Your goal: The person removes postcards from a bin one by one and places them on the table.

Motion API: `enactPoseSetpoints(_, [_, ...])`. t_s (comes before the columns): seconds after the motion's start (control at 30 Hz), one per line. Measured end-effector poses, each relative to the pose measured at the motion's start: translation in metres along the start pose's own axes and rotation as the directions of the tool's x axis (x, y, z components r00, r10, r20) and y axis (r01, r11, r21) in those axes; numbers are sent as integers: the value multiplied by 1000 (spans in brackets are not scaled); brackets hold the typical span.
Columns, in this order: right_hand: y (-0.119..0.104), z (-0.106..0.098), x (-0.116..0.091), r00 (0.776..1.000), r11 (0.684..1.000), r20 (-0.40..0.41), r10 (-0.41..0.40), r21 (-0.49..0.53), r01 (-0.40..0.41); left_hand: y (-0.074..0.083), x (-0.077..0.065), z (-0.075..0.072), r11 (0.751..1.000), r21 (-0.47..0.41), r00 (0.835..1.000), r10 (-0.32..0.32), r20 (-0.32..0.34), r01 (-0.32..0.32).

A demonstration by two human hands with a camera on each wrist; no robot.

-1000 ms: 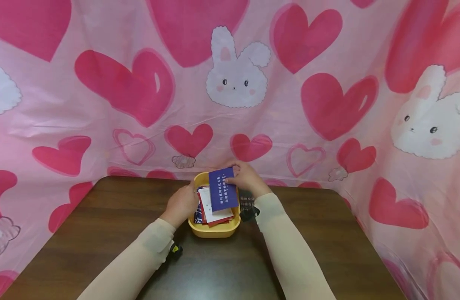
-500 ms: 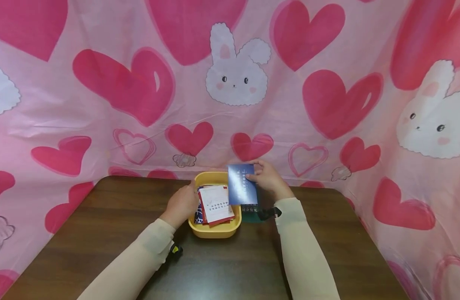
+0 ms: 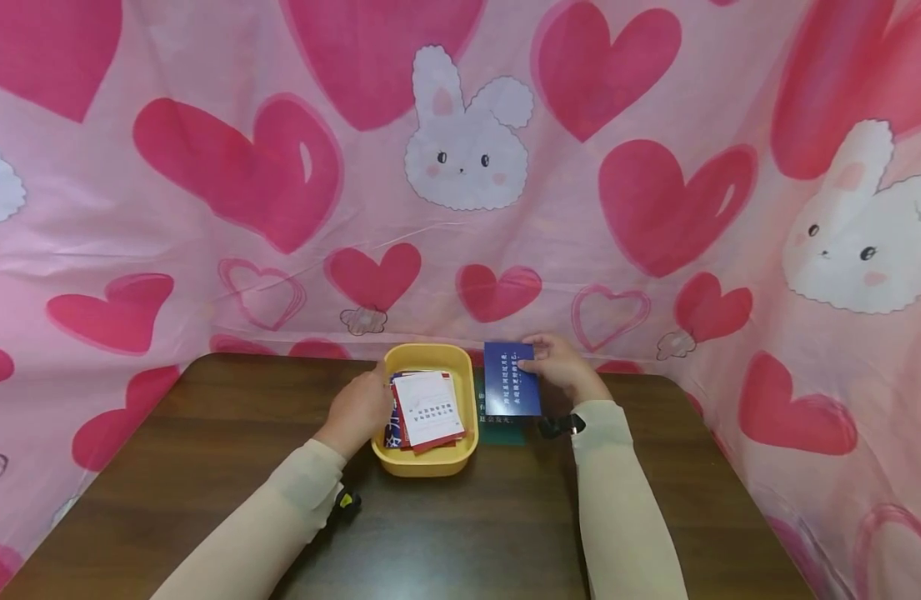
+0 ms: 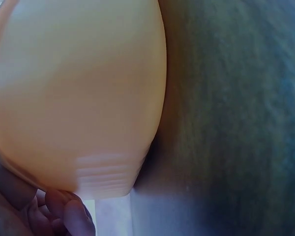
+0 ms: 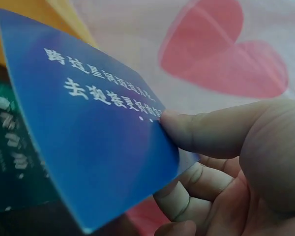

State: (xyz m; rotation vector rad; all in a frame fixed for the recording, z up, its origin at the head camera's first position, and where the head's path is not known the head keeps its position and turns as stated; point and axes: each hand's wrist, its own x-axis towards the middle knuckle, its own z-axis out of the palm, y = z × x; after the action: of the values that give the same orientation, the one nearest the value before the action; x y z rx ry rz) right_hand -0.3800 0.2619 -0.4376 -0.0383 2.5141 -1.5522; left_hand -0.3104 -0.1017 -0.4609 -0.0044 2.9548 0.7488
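Note:
My right hand (image 3: 568, 368) pinches a blue card (image 3: 512, 379) with white Chinese writing between thumb and fingers, just right of the yellow plastic tub (image 3: 424, 468). In the right wrist view the thumb (image 5: 206, 132) presses the card's written face and the fingers lie behind it. Partly under the blue card lies a dark green card (image 3: 503, 432) with pale writing. My left hand (image 3: 358, 410) grips the tub's left rim, and its fingers show at the rim in the left wrist view. A white card (image 3: 428, 408) lies on top of red and blue cards inside the tub.
The dark brown wooden table (image 3: 445, 533) carries the tub near its far edge. Behind it hangs a pink cloth (image 3: 558, 225) printed with hearts and rabbits, close to the table's back edge. Each wrist wears a small black device (image 3: 561, 426).
My right hand has carried the blue card from over the tub rightward, to over the green card. More of the white card shows now. The left hand has kept its grip on the tub.

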Motion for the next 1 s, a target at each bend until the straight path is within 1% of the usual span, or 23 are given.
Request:
enactPoseSetpoints(0.13, [10,6,7,997,998,18,69,-15,-68,-2,5,-2,1000,5,1000,1,1,-1])
enactPoseSetpoints(0.2, [14,11,9,994,994,25,105,-39,-104,-4,8,-3,1000,4,1000,-5,4,5])
enactPoseSetpoints(0.27, [17,14,11,993,990,20,120,-75,-118,-5,11,-3,1000,3,1000,-7,7,7])
enactPoseSetpoints(0.37, [20,18,13,992,988,30,124,-97,-121,-7,15,-4,1000,2,1000,-6,13,6])
enactPoseSetpoints(0.6, [22,21,17,988,980,37,147,-141,-141,-10,24,-5,999,19,1000,27,16,-28])
enactPoseSetpoints(0.77, [22,26,22,990,968,9,143,-211,-138,-10,31,-7,999,9,999,32,31,-32])
enactPoseSetpoints(1.0, [18,31,27,989,942,-30,142,-304,-144,-12,42,-9,998,15,998,56,40,-57])
